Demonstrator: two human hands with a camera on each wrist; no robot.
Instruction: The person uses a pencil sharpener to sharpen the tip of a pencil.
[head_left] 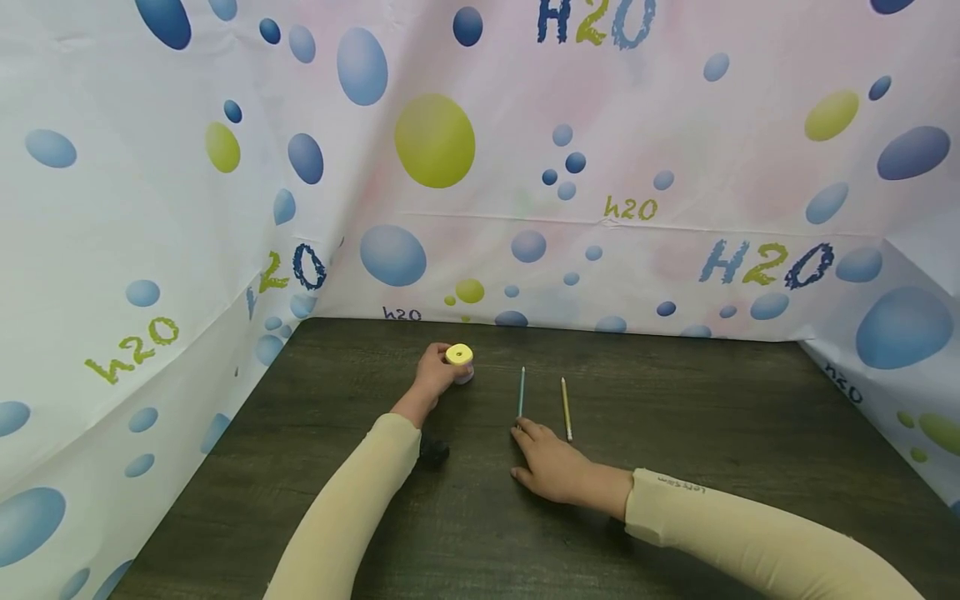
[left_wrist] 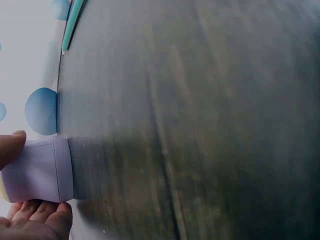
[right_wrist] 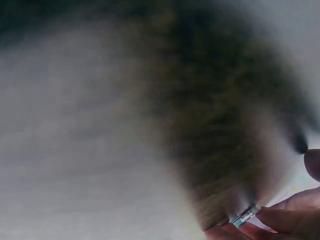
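Observation:
My left hand (head_left: pixel 435 375) holds a small lilac pencil sharpener (left_wrist: pixel 35 170) by its sides, thumb on one side and fingers on the other. Its yellow top (head_left: pixel 459 354) has a small dark hole in the middle. Between the hands lies a teal pencil (head_left: pixel 521 392), tip toward the back wall. The fingers of my right hand (head_left: pixel 553 467) touch its near end, thumb held apart; in the right wrist view that pencil's white eraser end (right_wrist: pixel 246 216) shows against the fingers. Just right of it lies a yellow pencil (head_left: pixel 566 408), apart from both hands.
The dark wood-grain table (head_left: pixel 720 450) spreads under everything. A white sheet printed with blue and green bubbles (head_left: pixel 525 192) hangs along the back and both sides. A small black object (head_left: pixel 435 452) shows beside my left wrist.

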